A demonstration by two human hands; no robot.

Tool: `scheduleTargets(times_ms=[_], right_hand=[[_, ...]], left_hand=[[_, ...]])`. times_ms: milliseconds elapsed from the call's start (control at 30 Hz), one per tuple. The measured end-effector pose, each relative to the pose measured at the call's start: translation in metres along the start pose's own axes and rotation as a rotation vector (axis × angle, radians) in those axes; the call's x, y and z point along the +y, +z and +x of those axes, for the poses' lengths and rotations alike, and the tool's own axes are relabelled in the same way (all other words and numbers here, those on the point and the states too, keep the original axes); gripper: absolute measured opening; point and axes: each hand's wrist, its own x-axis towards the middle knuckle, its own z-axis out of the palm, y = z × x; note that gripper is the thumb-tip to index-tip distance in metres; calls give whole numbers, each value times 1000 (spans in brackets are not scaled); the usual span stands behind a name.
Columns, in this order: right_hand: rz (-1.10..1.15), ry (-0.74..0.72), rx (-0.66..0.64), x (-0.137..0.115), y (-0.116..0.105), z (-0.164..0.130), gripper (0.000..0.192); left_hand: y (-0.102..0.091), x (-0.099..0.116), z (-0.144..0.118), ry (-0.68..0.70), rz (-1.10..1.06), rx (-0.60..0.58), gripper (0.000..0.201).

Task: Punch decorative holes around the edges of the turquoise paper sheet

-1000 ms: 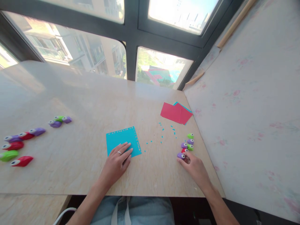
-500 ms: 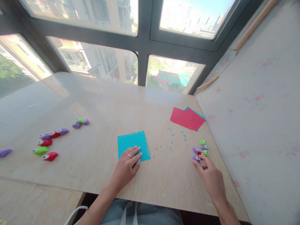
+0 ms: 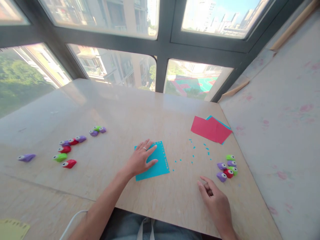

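Paper under the palm, slip risk

Table (image 3: 120,110) is smooth and glossy. Blue paper sheet (image 3: 160,163) lies flat at near centre, its far and right edges punched with holes. Left hand (image 3: 140,159) rests on it, fingers spread flat, gripping nothing; a sideways push could skate it. Right hand (image 3: 216,203) sits near right, fingers loosely curled and empty, just short of the small punches (image 3: 227,166); a careless sweep could scatter them. Blue scraps (image 3: 192,150) lie loose between and could scatter.
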Motion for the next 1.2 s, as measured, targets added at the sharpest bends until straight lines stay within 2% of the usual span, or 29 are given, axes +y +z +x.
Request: scheduleTargets(times_ms=[100,167,333,400,433,533,600,700,900,1033,1200], right_hand=[[-47,-51,8,-1,3,2,52],[-66,-94,21,-2,5,3,50],[-87,-175,61,-6,12,4,50],[-97,-213,71,-8,15,4,50],[-99,-239,80,-8,16,4,51],[-104,-323,119,-10,19,4,52],[-118,-376,144,-11,20,5,51],[-150,-428,171,-13,20,5,49],[-187,-468,201,-16,23,4,48],[-188,-477,223,-18,24,4,48],[-211,-482,232,-15,24,5,51]], left_hand=[[1,-5,2,67,32,-104,61],[5,-7,-1,57,70,-97,63],[18,-2,-14,-159,183,141,60],[15,6,-17,-273,214,186,58],[11,11,-19,-332,232,170,58],[-7,28,-22,-505,290,26,56],[-18,36,-24,-573,300,-42,55],[-26,43,-29,-613,271,-76,52],[-27,50,-42,-648,120,-70,43],[-33,42,-47,-699,3,-14,41],[-40,9,-61,-778,-42,176,43]])
